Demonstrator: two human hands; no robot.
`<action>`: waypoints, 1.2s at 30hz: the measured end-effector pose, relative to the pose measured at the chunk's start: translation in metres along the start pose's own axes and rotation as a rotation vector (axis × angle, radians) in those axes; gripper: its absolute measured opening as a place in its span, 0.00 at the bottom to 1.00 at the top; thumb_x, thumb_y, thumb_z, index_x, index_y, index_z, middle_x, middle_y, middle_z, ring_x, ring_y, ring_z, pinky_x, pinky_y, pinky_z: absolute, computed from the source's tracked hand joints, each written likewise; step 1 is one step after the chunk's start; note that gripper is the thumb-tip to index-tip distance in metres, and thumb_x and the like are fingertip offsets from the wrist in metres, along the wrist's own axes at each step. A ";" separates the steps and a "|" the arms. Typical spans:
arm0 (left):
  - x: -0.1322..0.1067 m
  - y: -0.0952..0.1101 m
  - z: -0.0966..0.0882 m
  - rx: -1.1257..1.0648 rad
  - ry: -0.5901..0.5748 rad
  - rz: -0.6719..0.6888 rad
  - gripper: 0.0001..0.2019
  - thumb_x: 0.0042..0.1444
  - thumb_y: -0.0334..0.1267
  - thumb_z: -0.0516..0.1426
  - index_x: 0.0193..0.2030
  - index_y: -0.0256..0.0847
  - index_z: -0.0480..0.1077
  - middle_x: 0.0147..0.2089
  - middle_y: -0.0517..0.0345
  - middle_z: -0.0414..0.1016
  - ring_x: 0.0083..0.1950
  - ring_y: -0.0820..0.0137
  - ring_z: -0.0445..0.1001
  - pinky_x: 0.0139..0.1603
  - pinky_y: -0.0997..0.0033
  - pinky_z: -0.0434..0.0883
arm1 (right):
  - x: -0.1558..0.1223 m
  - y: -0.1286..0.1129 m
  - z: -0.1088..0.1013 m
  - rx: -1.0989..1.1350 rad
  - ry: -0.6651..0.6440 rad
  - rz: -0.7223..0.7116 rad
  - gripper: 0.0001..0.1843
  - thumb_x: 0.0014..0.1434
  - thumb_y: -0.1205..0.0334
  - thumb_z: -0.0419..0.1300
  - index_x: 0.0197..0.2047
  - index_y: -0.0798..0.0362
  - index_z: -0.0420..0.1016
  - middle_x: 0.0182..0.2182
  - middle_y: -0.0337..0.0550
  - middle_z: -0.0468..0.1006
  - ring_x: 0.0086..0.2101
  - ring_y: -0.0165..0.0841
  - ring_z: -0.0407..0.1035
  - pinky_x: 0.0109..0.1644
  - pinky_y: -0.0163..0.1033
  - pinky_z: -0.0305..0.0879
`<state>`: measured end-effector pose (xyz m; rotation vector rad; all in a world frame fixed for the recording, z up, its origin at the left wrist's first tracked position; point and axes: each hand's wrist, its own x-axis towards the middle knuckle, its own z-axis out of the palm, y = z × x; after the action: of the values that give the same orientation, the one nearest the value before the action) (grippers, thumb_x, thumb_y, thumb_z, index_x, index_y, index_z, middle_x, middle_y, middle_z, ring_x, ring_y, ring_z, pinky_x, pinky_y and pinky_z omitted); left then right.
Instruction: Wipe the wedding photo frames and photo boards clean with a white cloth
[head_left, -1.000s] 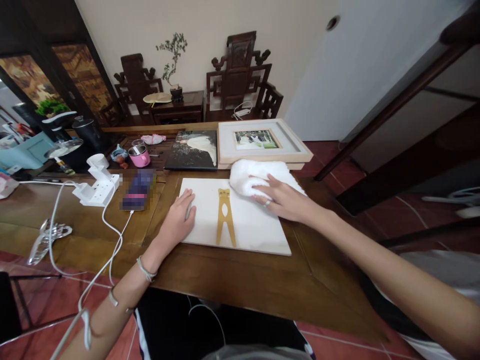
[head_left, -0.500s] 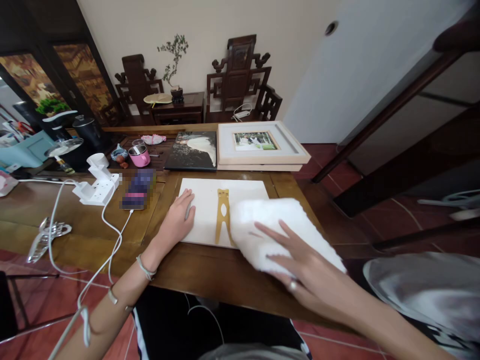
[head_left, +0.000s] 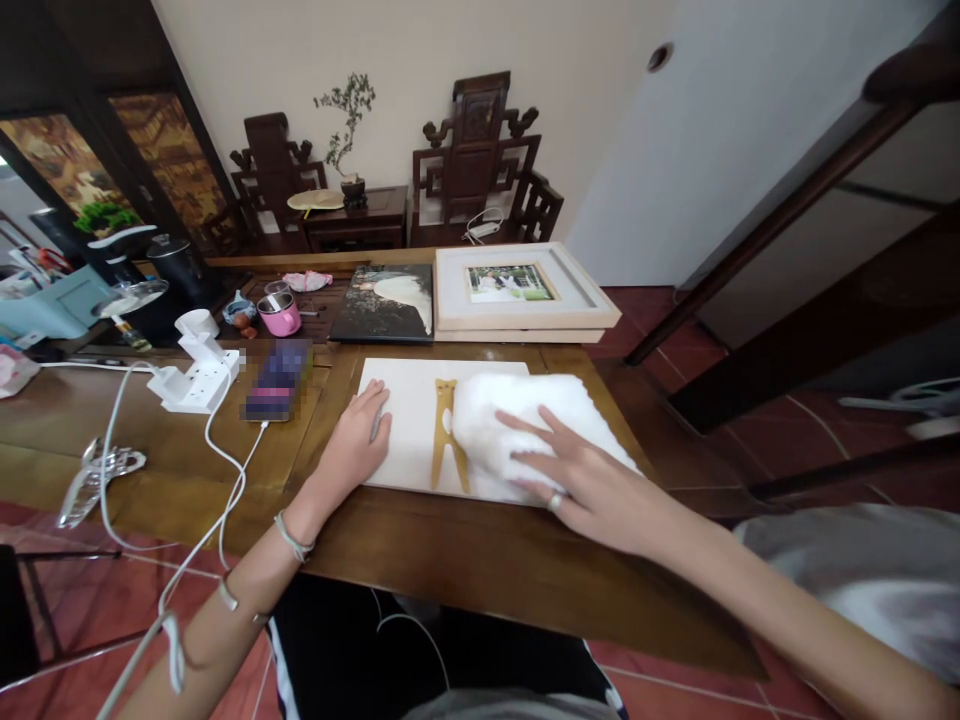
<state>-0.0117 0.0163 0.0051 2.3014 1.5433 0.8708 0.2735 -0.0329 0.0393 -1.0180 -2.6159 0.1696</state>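
My left hand (head_left: 361, 435) lies flat on the left edge of a white board (head_left: 403, 420), fingers extended, steadying nothing else. A mustard-yellow long-legged cat figure (head_left: 441, 435) shows on the board's middle; whether printed or laid on is unclear. Over the board's right half, my right hand (head_left: 574, 470) has its fingers spread across a bunched fluffy white cloth (head_left: 487, 405). The cloth moves with this hand and touches the figure's right side. It hides the right part of the board. A ring is on a finger of my right hand.
Behind the board lie a dark picture panel (head_left: 384, 303) and stacked pale frames (head_left: 525, 290). At left are a phone (head_left: 277, 380), a white power strip (head_left: 199, 380) with cables, a pink cup (head_left: 279, 313) and a shiny silver object (head_left: 97, 480). The wooden table's front edge (head_left: 465, 590) is near me.
My right hand and the white cloth have moved left and away from me, further onto the board. My left hand has stayed in place.
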 end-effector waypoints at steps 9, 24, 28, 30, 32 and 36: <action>0.000 -0.002 0.000 -0.007 0.006 -0.002 0.19 0.59 0.30 0.49 0.55 0.29 0.67 0.62 0.37 0.65 0.66 0.57 0.61 0.66 0.50 0.59 | 0.046 0.038 0.020 -0.160 0.029 0.091 0.18 0.66 0.63 0.46 0.47 0.60 0.74 0.58 0.60 0.67 0.63 0.51 0.49 0.62 0.67 0.49; 0.000 0.000 0.000 -0.001 -0.004 -0.009 0.19 0.59 0.31 0.49 0.56 0.28 0.67 0.63 0.36 0.64 0.67 0.57 0.60 0.66 0.50 0.58 | -0.039 -0.049 0.001 -0.037 -0.095 -0.120 0.13 0.56 0.73 0.51 0.32 0.51 0.75 0.63 0.49 0.62 0.65 0.48 0.42 0.63 0.70 0.46; 0.000 0.000 0.000 -0.004 -0.002 -0.011 0.19 0.59 0.31 0.49 0.56 0.29 0.67 0.63 0.37 0.64 0.67 0.57 0.60 0.66 0.50 0.58 | -0.022 -0.028 0.001 -0.044 -0.060 -0.087 0.14 0.59 0.73 0.49 0.36 0.54 0.76 0.61 0.57 0.64 0.64 0.47 0.47 0.63 0.66 0.48; 0.000 0.000 0.000 -0.008 0.003 -0.012 0.19 0.59 0.30 0.49 0.55 0.29 0.67 0.63 0.36 0.65 0.66 0.57 0.60 0.66 0.50 0.58 | -0.007 -0.011 0.003 -0.063 -0.034 -0.065 0.15 0.61 0.70 0.48 0.38 0.56 0.76 0.60 0.62 0.64 0.63 0.48 0.50 0.63 0.66 0.48; 0.000 0.000 0.000 -0.010 0.006 -0.011 0.19 0.59 0.30 0.49 0.55 0.28 0.68 0.62 0.36 0.65 0.66 0.57 0.61 0.67 0.50 0.58 | 0.010 0.008 0.007 -0.084 -0.016 -0.037 0.16 0.63 0.67 0.47 0.41 0.58 0.77 0.60 0.66 0.64 0.62 0.50 0.52 0.62 0.66 0.49; 0.000 -0.002 0.001 -0.014 0.010 -0.001 0.19 0.59 0.31 0.49 0.55 0.29 0.67 0.62 0.37 0.65 0.66 0.57 0.61 0.66 0.51 0.59 | 0.044 0.045 0.013 -0.116 0.012 0.042 0.18 0.65 0.61 0.47 0.46 0.60 0.76 0.60 0.67 0.62 0.62 0.51 0.54 0.62 0.65 0.50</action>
<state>-0.0128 0.0170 0.0035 2.2899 1.5375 0.8912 0.2669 0.0297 0.0280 -1.1098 -2.6210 0.0215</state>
